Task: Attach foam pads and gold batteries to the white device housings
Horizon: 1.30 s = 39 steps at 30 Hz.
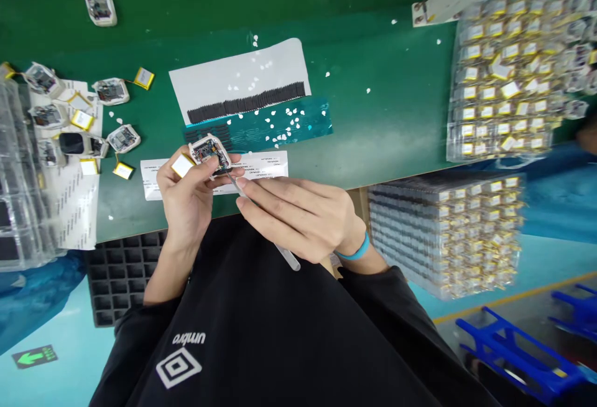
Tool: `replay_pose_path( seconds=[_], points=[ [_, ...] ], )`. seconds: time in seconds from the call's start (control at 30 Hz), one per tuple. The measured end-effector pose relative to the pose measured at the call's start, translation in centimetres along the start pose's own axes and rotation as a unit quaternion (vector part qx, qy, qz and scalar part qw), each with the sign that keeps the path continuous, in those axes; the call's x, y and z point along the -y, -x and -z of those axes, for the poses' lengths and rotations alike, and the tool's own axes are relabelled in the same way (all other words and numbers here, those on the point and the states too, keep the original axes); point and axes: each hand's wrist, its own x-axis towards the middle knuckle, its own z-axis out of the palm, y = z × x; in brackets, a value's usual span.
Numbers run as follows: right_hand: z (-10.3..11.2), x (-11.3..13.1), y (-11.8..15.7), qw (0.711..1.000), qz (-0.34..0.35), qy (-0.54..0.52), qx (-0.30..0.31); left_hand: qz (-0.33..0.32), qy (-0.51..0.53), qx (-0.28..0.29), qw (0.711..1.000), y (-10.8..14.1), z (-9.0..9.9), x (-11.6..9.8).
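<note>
Out past the green workbench (373, 83), pale blue floor (550, 257), a yellow stripe (504, 304), 2 blue stools (513, 357), and a green arrow sign (35, 356)!

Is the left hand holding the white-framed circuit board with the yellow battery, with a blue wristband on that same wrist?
No, the blue wristband is on the right wrist, not the left, as the head view shows; the left hand does hold the white-framed circuit board with the yellow battery.

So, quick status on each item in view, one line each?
Left hand: gripping circuit-board module.
Right hand: holding fine-tipped tool, tip at module's edge.
Circuit-board module: white casing, board exposed.
Yellow-edged battery: resting on left fingers.
Black strips: lined up on white sheet.
Bagged batteries: stacked in clear trays.
</note>
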Motion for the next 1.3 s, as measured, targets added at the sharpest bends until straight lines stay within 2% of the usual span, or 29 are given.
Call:
replay_pose_path(
  seconds=[0.3, 0.43, 0.63, 0.73, 0.9, 1.07, 1.13, 1.23, 1.3],
  points=[
    [-0.1, -0.4, -0.2, 0.999, -0.007, -0.052, -0.002, -0.011, -0.026, -0.003, 1.000, 0.1, 0.2, 0.0],
    [0.7, -0.7, -0.2, 0.996, -0.017, -0.079, 0.026, -0.013, -0.052, 0.010, 0.999, 0.2, 0.2, -0.1],
    [1.0, -0.9, 0.2, 0.991, -0.046, -0.119, 0.039, -0.075, -0.108, 0.029, 0.991, 0.4, 0.2, -0.7],
    [0.2, -0.9, 0.9, 0.982, -0.110, -0.152, 0.008, -0.067, -0.131, 0.035, 0.988, 0.6, 0.3, -0.7],
    [-0.7, -1.0, 1.5, 0.965, -0.149, -0.204, -0.065, -0.044, -0.118, 0.040, 0.991, 0.7, 0.5, -0.4],
    [-0.2, -1.0, 1.6, 0.951, -0.195, -0.241, -0.017, -0.048, -0.113, 0.062, 0.990, 0.7, 0.3, 0.1],
    [-0.4, -1.0, 2.0, 0.949, -0.196, -0.245, -0.044, -0.036, -0.123, 0.074, 0.989, 0.6, 0.2, 0.4],
    [-1.0, -1.0, 2.8, 0.936, -0.221, -0.246, -0.122, -0.031, -0.181, 0.103, 0.978, -1.2, 0.7, 0.2],
    [-1.4, -1.0, 3.5, 0.924, -0.246, -0.244, -0.160, -0.089, -0.252, 0.093, 0.959, -4.1, 1.9, -1.3]
  ],
)
